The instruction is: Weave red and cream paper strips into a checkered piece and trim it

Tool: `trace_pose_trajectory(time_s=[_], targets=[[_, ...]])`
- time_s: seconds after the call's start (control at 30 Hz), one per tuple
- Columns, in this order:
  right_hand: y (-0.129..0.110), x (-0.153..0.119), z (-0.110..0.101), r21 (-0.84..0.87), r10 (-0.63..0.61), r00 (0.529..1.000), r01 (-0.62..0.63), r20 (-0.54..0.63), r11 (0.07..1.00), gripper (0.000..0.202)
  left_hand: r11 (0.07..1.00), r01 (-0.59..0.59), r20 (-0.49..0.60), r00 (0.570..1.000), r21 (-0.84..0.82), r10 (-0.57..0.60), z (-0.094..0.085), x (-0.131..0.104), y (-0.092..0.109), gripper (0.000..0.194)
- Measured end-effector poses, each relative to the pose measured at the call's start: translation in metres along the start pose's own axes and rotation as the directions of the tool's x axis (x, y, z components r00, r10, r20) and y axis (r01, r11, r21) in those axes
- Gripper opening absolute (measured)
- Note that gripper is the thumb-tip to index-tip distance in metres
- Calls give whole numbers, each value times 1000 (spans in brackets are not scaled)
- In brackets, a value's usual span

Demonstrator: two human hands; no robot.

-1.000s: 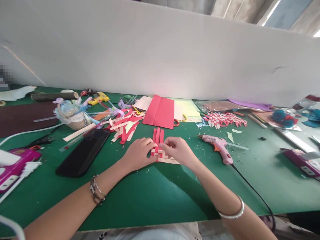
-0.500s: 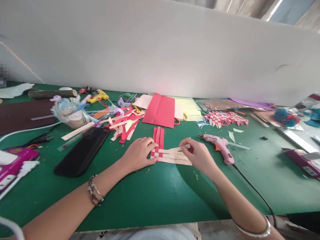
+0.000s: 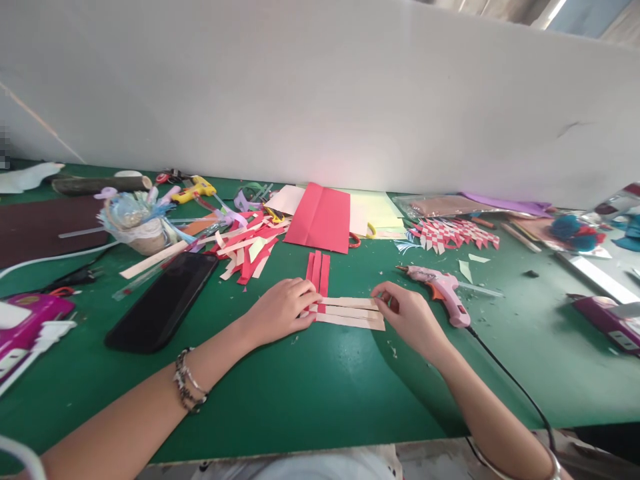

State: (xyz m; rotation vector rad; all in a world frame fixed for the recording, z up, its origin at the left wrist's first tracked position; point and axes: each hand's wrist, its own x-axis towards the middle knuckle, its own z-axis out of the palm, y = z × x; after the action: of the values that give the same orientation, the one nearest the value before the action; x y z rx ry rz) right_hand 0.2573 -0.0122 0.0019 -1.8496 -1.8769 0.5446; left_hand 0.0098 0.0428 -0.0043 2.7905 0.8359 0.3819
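Note:
My left hand [image 3: 286, 308] holds the crossing of the woven paper strips down on the table, covering most of the red and cream checks. From there the red paper strips [image 3: 318, 270] point away toward the wall. Several cream paper strips [image 3: 350, 319] run to the right, lying side by side. With thumb and forefinger together, my right hand [image 3: 411, 319] pinches the far end of the top cream paper strip [image 3: 350, 303]. Just right of that hand lies a pink glue gun [image 3: 440, 288], its nozzle pointing left.
A black phone [image 3: 163, 303] lies left of my left hand. Loose red and cream strips [image 3: 253, 250] are heaped behind it. Red card [image 3: 320, 220] lies at the back over scissors [image 3: 355, 240]. Finished-looking woven pieces [image 3: 453, 233] sit back right. The glue gun's cord [image 3: 515, 380] crosses the right side.
My right hand has moved slightly right along the top cream strip, which now lies straighter and lower beside the others. My left hand has shifted slightly right over the checks.

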Motion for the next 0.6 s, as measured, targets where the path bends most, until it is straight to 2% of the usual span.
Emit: trace_pose_trajectory(time_s=[0.3,0.6], targets=[[4,-3,2,-45,-23,999,25,37,999,18,999,-8,21,1000,33,7,-1,1,1,23],[3,-3,9,-345,-14,998,33,57,938,21,999,-6,29,1000,41,5,0,1,0,21]])
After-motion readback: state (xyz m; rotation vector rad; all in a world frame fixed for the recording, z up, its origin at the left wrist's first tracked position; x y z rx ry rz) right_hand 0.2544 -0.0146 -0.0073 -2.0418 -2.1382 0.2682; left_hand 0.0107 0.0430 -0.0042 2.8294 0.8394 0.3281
